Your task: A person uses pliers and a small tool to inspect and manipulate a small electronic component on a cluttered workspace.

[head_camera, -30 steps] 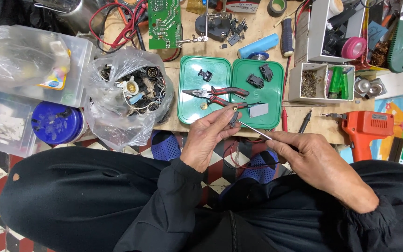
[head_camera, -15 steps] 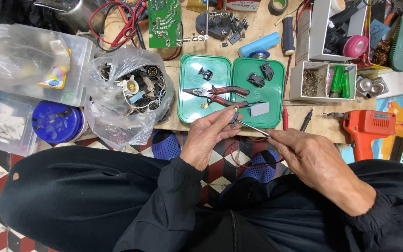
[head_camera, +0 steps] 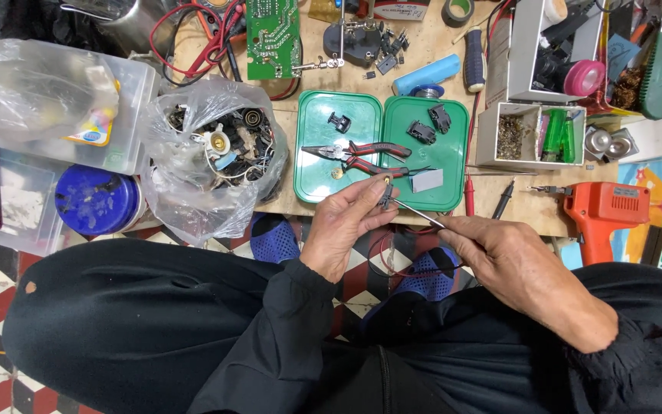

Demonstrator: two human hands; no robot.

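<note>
Wooden bench [head_camera: 430, 46] above checkered floor holds two green trays [head_camera: 340, 123], one pliers [head_camera: 358, 153]; left hand [head_camera: 342, 222] pinches a small part [head_camera: 385, 195], right hand [head_camera: 511, 264] grips a thin tool [head_camera: 415, 212].

Black long sleeves, black trousers, blue mesh shoes [head_camera: 271, 236].

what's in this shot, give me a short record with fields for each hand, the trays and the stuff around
left hand: left hand pinches a small dark part above the table edge
right hand: right hand holds a thin metal tool, tip at the part
trays: two green trays, red-handled pliers lying across them
left of trays: clear bag of parts
right: orange power tool
</note>
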